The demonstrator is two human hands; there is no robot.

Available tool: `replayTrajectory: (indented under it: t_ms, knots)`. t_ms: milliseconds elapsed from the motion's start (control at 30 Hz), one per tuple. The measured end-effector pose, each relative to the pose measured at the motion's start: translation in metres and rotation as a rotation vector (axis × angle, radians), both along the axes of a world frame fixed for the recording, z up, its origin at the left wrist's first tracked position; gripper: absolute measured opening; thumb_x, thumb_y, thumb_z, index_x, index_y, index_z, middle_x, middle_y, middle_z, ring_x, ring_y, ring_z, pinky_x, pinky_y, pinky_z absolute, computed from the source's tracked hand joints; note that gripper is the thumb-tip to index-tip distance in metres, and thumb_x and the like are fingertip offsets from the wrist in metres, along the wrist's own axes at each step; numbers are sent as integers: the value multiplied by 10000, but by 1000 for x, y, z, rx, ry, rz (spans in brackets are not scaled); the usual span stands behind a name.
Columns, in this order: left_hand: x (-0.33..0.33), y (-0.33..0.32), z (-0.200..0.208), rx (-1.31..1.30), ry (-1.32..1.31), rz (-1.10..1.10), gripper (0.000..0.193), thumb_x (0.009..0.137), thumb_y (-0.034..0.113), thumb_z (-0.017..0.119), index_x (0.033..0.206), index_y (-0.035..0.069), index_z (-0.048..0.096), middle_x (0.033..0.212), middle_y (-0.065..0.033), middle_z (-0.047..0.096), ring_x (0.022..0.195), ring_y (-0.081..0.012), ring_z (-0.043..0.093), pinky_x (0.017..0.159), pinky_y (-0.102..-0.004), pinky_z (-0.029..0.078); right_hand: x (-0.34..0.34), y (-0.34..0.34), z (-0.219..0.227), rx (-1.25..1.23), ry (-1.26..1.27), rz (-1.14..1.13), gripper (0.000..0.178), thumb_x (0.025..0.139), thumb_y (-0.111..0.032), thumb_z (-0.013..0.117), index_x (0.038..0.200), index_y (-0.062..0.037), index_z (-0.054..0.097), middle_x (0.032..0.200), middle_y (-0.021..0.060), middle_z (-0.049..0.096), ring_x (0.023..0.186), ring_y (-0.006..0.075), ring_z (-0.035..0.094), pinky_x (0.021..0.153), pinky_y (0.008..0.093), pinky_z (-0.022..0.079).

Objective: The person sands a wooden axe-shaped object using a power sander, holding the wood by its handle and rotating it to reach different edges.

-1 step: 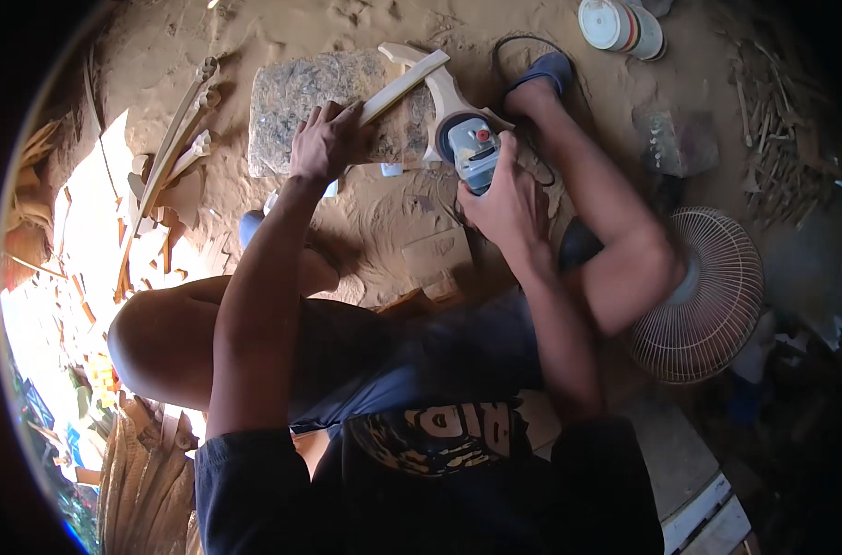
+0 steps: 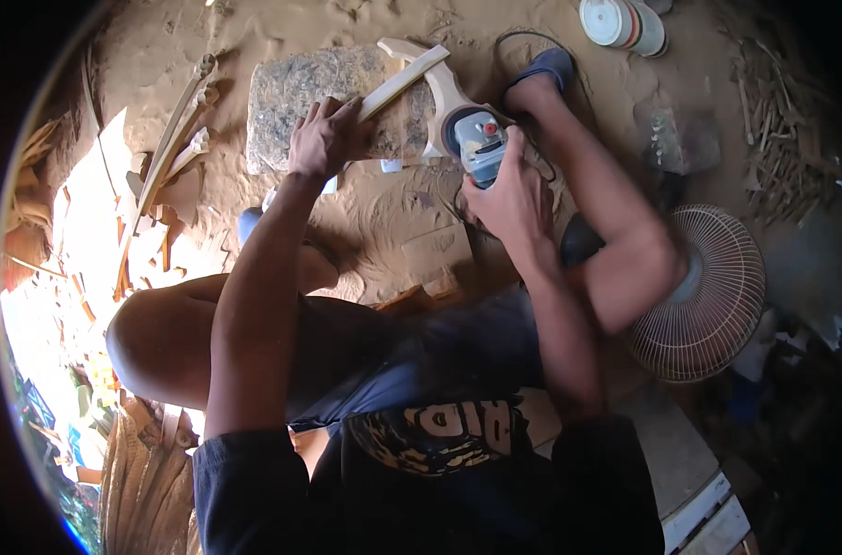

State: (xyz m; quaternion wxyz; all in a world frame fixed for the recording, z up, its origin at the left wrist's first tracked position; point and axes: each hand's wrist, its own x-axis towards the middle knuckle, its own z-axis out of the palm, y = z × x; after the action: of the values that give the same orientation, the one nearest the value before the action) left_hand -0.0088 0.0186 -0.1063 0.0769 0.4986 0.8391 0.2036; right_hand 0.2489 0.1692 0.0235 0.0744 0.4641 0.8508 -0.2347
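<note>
My right hand (image 2: 518, 194) is wrapped round the body of a grey-blue angle grinder (image 2: 482, 153) with a red button. Its dark round disc lies against a pale, curved wooden piece (image 2: 447, 91) with branching ends. My left hand (image 2: 323, 141) is closed on the near end of this wooden work, where a straight pale strip (image 2: 404, 83) runs out from the fingers to the upper right. How strip and curved piece join is hidden. Beneath them lies a worn, stained block (image 2: 291, 92), flat on the sandy ground.
A dark cable (image 2: 532, 35) loops past my foot in a blue sandal (image 2: 552, 67). A round fan (image 2: 703, 291) stands by my right knee. Long wood offcuts (image 2: 176, 139) lie at left, a white bucket (image 2: 615, 23) at the far right, sticks (image 2: 782, 139) beyond the fan.
The grinder and my right hand have shifted very slightly to the right along the wood. My left hand keeps its hold.
</note>
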Motion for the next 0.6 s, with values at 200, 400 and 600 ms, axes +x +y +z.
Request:
replayTrajectory:
  t_ms: [200, 400, 600]
  knots:
    - [-1, 3, 0, -60, 17, -33, 557, 936, 502, 779, 1410, 216, 717, 1219, -44, 698, 1183, -290, 669, 981, -490, 526, 16, 26, -9, 92, 64, -106, 925, 872, -310, 819, 1589, 5, 327, 1066, 341, 750, 974, 514, 750, 850, 593, 591]
    - [0, 2, -5, -90, 48, 4, 554, 956, 543, 761, 1404, 219, 735, 1225, -22, 695, 1187, -281, 665, 986, -483, 519, 18, -3, -14, -62, 70, 43, 903, 870, -350, 818, 1571, -45, 336, 1022, 363, 741, 958, 544, 737, 837, 620, 575]
    - [-5, -1, -9, -87, -32, 15, 565, 962, 550, 752, 1401, 196, 737, 1225, -41, 691, 1177, -298, 667, 984, -496, 519, 20, 19, -10, 17, 25, -107, 919, 863, -298, 837, 1568, 32, 349, 1039, 335, 749, 956, 498, 762, 840, 584, 602]
